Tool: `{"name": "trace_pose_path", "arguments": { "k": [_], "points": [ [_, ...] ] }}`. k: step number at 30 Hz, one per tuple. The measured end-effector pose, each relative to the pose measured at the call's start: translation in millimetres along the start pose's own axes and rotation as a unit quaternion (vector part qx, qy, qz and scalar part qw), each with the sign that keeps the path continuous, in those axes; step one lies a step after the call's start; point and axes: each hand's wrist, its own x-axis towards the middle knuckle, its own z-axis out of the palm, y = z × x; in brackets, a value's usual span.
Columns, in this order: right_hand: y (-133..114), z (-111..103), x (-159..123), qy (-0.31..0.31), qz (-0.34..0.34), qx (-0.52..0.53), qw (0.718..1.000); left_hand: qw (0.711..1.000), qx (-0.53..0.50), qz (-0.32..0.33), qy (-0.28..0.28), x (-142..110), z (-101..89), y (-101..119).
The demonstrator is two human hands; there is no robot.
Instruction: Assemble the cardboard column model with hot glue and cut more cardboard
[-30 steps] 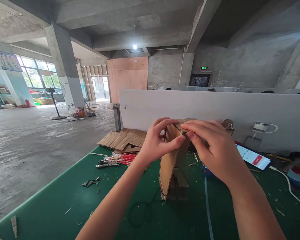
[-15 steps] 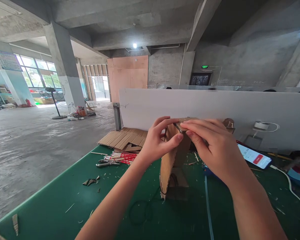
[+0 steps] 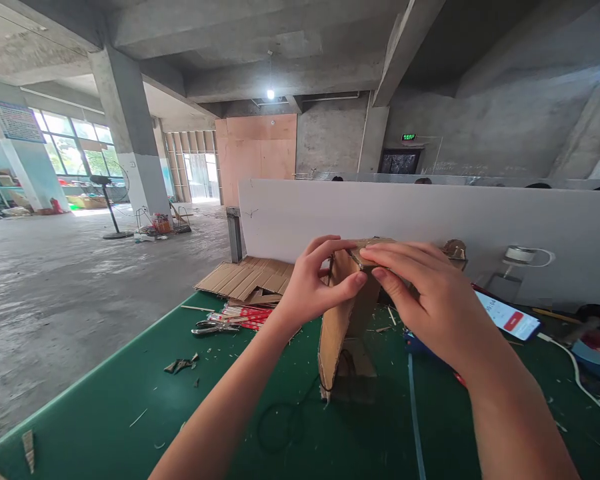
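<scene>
An upright cardboard structure stands on the green tabletop, with a flat cardboard piece across its top. My left hand grips the top's left corner, index finger along the upper edge and thumb against the near side. Over the right part of the top lies my right hand, its fingers pressed down on the flat piece and its thumb below the near edge. A thin dark cord shows near the structure's foot. Much of the structure's right side is hidden behind my right hand.
Cardboard sheets, red-and-white wrapped sticks and pliers lie at the back left. Dark scraps are nearer. A phone with a white cable rests at right. A white partition borders the back.
Both hands keep nearly the same hold on the cardboard top. The view has shifted very slightly; the structure stays in place.
</scene>
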Motion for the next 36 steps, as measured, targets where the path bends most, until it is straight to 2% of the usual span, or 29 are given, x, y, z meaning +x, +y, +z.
{"name": "trace_pose_path", "arguments": {
  "k": [3, 5, 8, 11, 13, 15, 18, 23, 28, 31, 36],
  "points": [
    [7, -6, -6, 0.026, 0.052, 0.037, 0.998, 0.998, -0.066, 0.008, -0.012, 3, -4.8, -11],
    [16, -8, -11, 0.032, 0.105, 0.12, 0.987, 0.991, -0.124, 0.026, -0.031, 5, -7.4, -21],
    [30, -4, -18, -0.027, 0.171, 0.266, 0.948, 0.979, -0.197, 0.024, -0.042, 8, -8.0, -34],
    [39, 7, -19, -0.089, 0.211, 0.326, 0.917, 0.966, -0.256, -0.001, -0.035, 9, -6.7, -41],
    [42, 15, -17, -0.072, 0.233, 0.316, 0.917, 0.958, -0.286, -0.016, -0.034, 11, -6.9, -44],
    [42, 22, -14, -0.027, 0.243, 0.278, 0.929, 0.949, -0.313, -0.034, -0.035, 14, -8.1, -45],
    [37, 29, -10, 0.031, 0.233, 0.228, 0.945, 0.932, -0.355, -0.067, -0.044, 22, -9.4, -46],
    [25, 33, -5, 0.101, 0.23, 0.184, 0.95, 0.914, -0.394, -0.091, -0.038, 36, 0.6, -50],
    [26, 34, -5, 0.117, 0.181, 0.161, 0.963, 0.93, -0.364, -0.042, 0.031, 40, 16.2, -61],
    [30, 34, -6, 0.112, 0.182, 0.148, 0.966, 0.939, -0.341, -0.021, 0.027, 40, 20.1, -65],
    [32, 33, -7, 0.115, 0.179, 0.102, 0.972, 0.95, -0.309, -0.023, 0.027, 42, 20.6, -68]
  ]
}}
